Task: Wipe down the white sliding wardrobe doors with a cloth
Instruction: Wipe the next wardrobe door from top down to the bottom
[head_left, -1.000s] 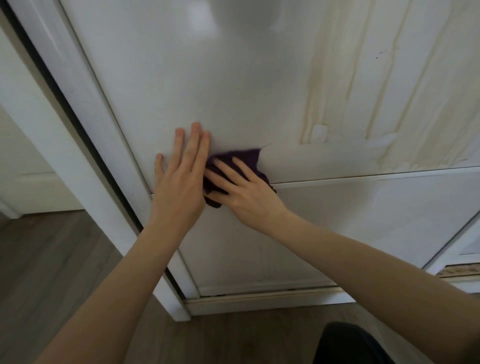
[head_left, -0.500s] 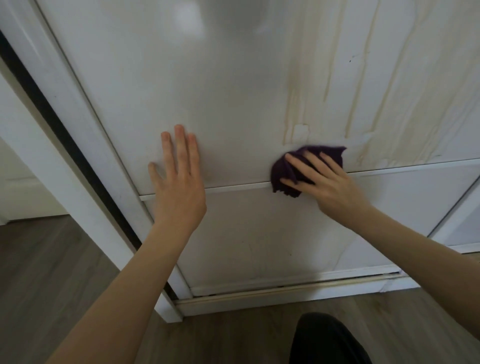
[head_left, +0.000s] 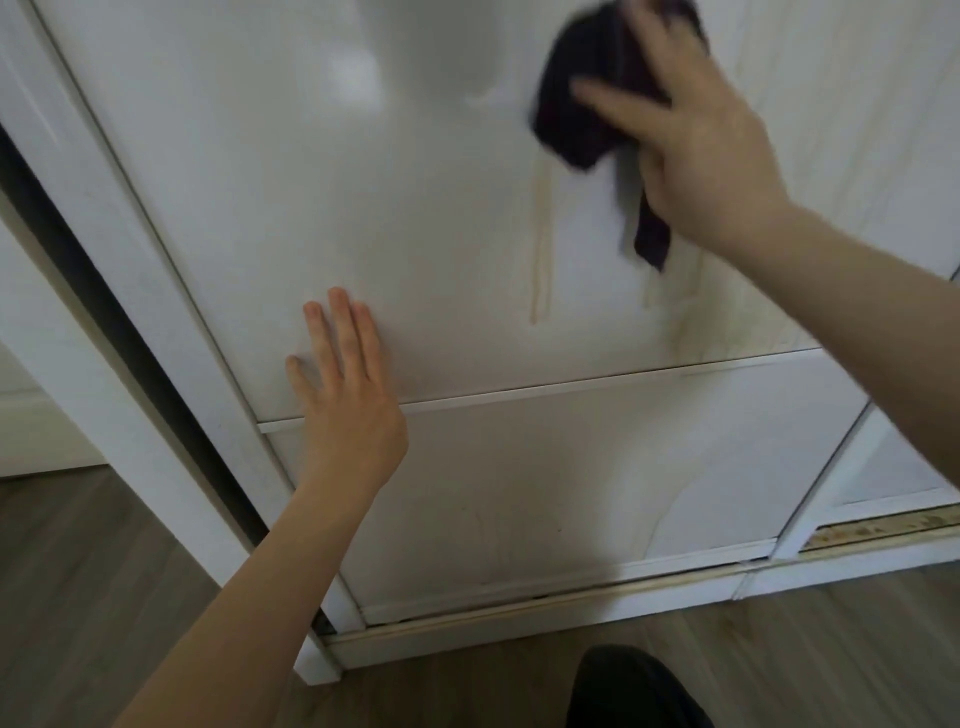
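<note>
At the bottom of the frame a dark rounded shape (head_left: 636, 688), probably my knee, sits over grey wood-look flooring (head_left: 104, 582). Left of centre, my left hand (head_left: 349, 410) lies flat and empty, fingers together, braced across the seam of the white glossy sliding wardrobe door (head_left: 311, 208). Top right, my right hand (head_left: 696, 150), arm stretched up, presses the dark purple soft cloth (head_left: 582, 104) onto the panel beside yellowish drip stains (head_left: 540, 249). The cloth looks light and limp, one corner dangling; bunching it under the palm should control it best.
</note>
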